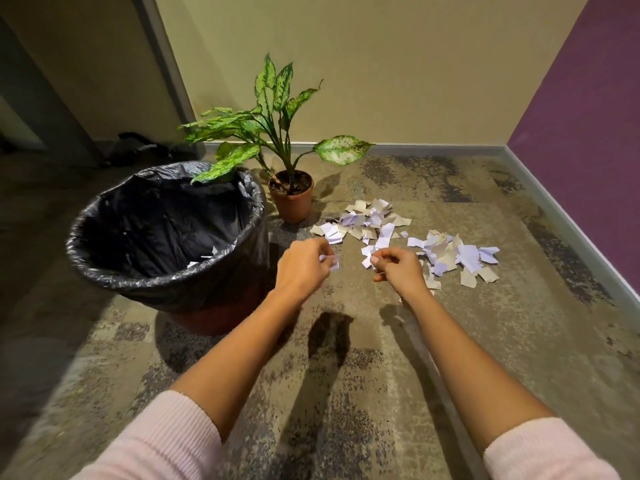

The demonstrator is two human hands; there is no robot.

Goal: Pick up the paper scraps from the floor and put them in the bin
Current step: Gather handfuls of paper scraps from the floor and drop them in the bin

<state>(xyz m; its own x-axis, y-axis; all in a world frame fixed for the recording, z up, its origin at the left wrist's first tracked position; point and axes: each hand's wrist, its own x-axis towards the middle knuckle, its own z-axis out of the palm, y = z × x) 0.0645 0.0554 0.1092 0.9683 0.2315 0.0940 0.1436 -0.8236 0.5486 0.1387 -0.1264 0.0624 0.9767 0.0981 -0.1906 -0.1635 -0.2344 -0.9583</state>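
Observation:
White and beige paper scraps (446, 254) lie scattered on the carpet to the right of a bin (166, 282) lined with a black bag; a few scraps show inside the bin. My left hand (304, 265) hovers just right of the bin's rim and pinches small white scraps in its curled fingers. My right hand (398, 268) is beside the pile, fingers curled, pinching a small white scrap between thumb and fingertip.
A potted plant (292, 199) in a terracotta pot stands behind the bin, one leaf hanging over the rim. Beige wall (381, 81) at the back, purple wall (595, 126) on the right. Patterned carpet (346, 393) stretches toward me.

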